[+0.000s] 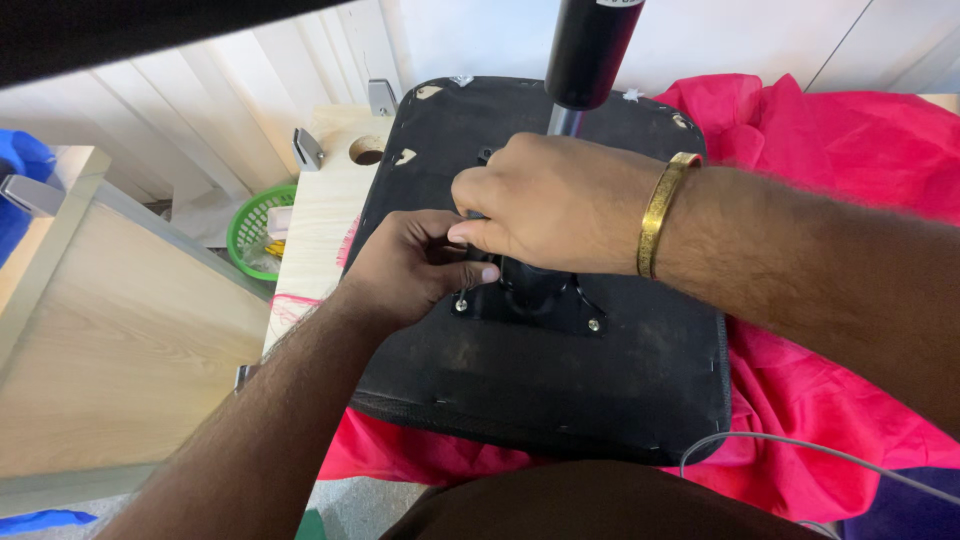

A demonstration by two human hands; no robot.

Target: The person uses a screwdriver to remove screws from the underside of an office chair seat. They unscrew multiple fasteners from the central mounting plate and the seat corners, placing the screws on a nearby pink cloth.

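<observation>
An upturned black seat cushion point(560, 385) lies underside up on a pink cloth point(860, 140). A black metal mounting plate point(560, 312) with silver screws sits at its middle, and a black cylinder column point(590, 50) rises from it. My left hand point(410, 270) pinches at the plate's near-left corner beside a screw point(461, 305). My right hand point(555, 205), with a gold bangle point(660, 215) on the wrist, rests over the plate with fingers curled; what it grips is hidden.
A light wooden board point(320, 210) with a round hole and metal brackets lies left of the seat. A green basket point(255, 230) sits behind it. A wooden panel point(110, 340) stands at left. A grey cable point(800, 445) crosses the cloth at lower right.
</observation>
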